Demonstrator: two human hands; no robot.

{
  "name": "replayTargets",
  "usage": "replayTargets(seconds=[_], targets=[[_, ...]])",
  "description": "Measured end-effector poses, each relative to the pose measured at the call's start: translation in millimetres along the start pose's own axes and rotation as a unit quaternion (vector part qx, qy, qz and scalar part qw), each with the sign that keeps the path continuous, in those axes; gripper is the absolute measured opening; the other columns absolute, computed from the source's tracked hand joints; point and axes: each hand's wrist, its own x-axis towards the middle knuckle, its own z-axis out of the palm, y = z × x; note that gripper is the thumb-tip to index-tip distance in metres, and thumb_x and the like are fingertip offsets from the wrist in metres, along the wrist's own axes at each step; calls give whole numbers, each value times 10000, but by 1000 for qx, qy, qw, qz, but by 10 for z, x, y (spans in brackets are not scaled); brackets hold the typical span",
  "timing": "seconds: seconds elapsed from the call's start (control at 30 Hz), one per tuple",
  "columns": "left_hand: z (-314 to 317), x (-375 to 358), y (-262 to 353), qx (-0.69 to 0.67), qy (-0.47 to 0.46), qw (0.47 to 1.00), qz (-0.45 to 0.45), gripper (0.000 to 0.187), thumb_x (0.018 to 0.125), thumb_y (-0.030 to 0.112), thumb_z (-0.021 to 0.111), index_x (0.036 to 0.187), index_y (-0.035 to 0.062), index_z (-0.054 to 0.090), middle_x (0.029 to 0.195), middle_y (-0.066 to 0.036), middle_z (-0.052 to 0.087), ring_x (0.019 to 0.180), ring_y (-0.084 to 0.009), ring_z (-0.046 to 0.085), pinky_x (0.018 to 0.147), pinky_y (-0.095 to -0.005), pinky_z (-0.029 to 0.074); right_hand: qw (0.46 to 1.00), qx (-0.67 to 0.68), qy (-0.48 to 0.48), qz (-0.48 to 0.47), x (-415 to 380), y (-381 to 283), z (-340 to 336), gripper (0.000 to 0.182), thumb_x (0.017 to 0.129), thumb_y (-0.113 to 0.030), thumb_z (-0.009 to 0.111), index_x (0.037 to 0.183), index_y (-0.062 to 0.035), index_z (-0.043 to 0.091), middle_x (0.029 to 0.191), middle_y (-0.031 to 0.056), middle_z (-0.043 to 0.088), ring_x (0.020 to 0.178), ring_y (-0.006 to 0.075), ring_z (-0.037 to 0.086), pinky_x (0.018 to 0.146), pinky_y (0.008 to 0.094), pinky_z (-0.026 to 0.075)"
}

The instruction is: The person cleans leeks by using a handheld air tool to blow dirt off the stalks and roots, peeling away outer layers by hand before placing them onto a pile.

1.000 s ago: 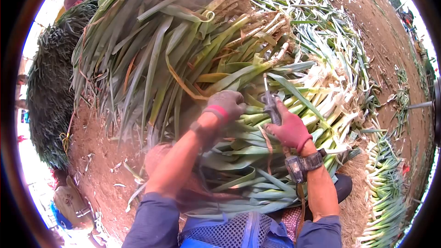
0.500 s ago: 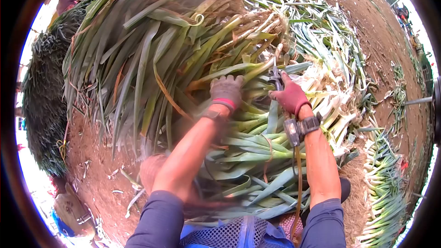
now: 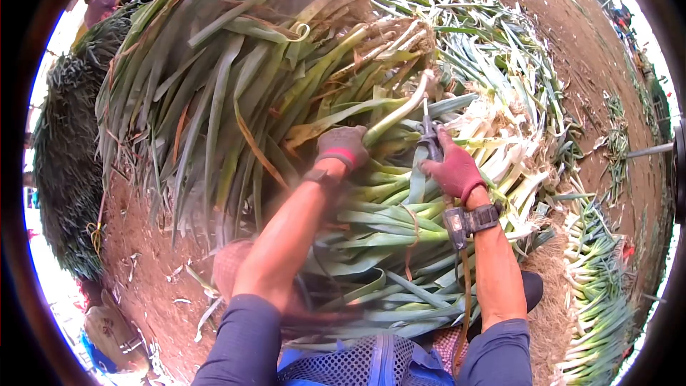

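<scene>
My left hand, in a greyish glove with a pink cuff, is closed round the green part of a leek. That leek's white root end points up and to the right. In my right hand, in a dark red glove, is a pruning tool with its thin metal tip pointing up beside the leek's shaft. A black device is strapped to my right wrist, with a cord running down from it. Peeled leeks lie below and between my arms, their white ends to the right.
A large heap of untrimmed leeks fills the upper left. Loose leaves lie at the upper right. A row of leeks lines the lower right. A person is at the far upper left, and a sack lies at the lower left.
My left hand has moved slightly left and down, and the leek's root end now shows raised near the tool tip. My right hand has shifted slightly down and right with the tool.
</scene>
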Motion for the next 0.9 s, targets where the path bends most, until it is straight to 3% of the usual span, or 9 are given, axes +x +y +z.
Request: replayTargets(seconds=[0.17, 0.27, 0.43, 0.57, 0.67, 0.7, 0.73, 0.8, 0.9], targets=[[-16, -126, 35, 1, -30, 999, -24, 361, 908, 265, 621, 1252, 214, 717, 1206, -138, 759, 1149, -342, 722, 968, -496, 562, 999, 9, 19, -43, -101, 29, 72, 990, 817, -386, 792, 1630, -25, 357, 1228, 311, 707, 1101, 445, 710, 978, 443, 551], [95, -167, -25, -6, 11, 1000, -2, 417, 857, 320, 725, 1258, 206, 735, 1140, -138, 777, 1063, -356, 740, 908, -469, 572, 997, 10, -8, -81, -403, -3, 83, 986, 827, -392, 793, 1636, -43, 351, 1219, 314, 706, 1069, 455, 716, 957, 455, 556], [228, -583, 136, -287, -205, 934, 58, 654, 793, 264, 806, 1420, 126, 682, 1265, -134, 770, 1127, -235, 730, 1024, -340, 527, 986, 42, -2, -159, -904, -31, -48, 1018, 825, -402, 808, 1650, -57, 321, 1127, 310, 721, 1016, 472, 716, 911, 476, 557], [670, -825, 305, -301, -191, 925, 131, 584, 820, 163, 716, 1399, 94, 687, 1225, -163, 775, 1107, -257, 740, 1005, -352, 546, 998, 27, -10, -64, -1009, -180, -404, 1027, 827, -369, 812, 1646, -13, 304, 1193, 326, 697, 1066, 447, 712, 925, 460, 560], [142, -1258, 717, -216, -269, 927, 147, 476, 840, 106, 705, 1315, 98, 725, 1200, -181, 771, 1098, -287, 735, 993, -376, 550, 977, 40, -22, -209, -992, -120, -252, 1047, 823, -377, 813, 1652, -14, 287, 1217, 320, 695, 1105, 459, 699, 945, 447, 556], [345, -1289, 732, -267, -233, 916, 187, 414, 848, 136, 681, 1256, 88, 733, 1183, -192, 766, 1095, -326, 731, 978, -395, 555, 963, 42, 11, -266, -930, -85, -157, 1044, 821, -387, 809, 1656, -35, 291, 1163, 307, 711, 1050, 457, 713, 916, 460, 562], [339, -1307, 802, -194, -228, 928, 220, 448, 880, 223, 664, 1313, 121, 723, 1188, -194, 760, 1101, -338, 727, 978, -405, 553, 962, 42, 10, -268, -903, -166, -193, 1044, 821, -387, 809, 1656, -35, 291, 1163, 307, 711, 1050, 457, 713, 916, 460, 562], [93, -1300, 780, -176, -241, 924, 237, 486, 910, 319, 666, 1347, 112, 712, 1194, -179, 764, 1099, -337, 729, 980, -422, 553, 991, 40, -18, -126, -821, -359, -318, 1032, 823, -386, 802, 1655, -43, 297, 1072, 296, 725, 973, 459, 723, 876, 479, 566], [-326, -1035, 475, -190, -211, 942, 179, 505, 897, 367, 705, 1293, 56, 740, 1161, -174, 778, 1064, -329, 746, 968, -416, 562, 996, 1, 12, -93, -559, -292, -168, 1043, 816, -384, 798, 1666, -71, 280, 1012, 283, 732, 934, 465, 726, 861, 488, 570]])
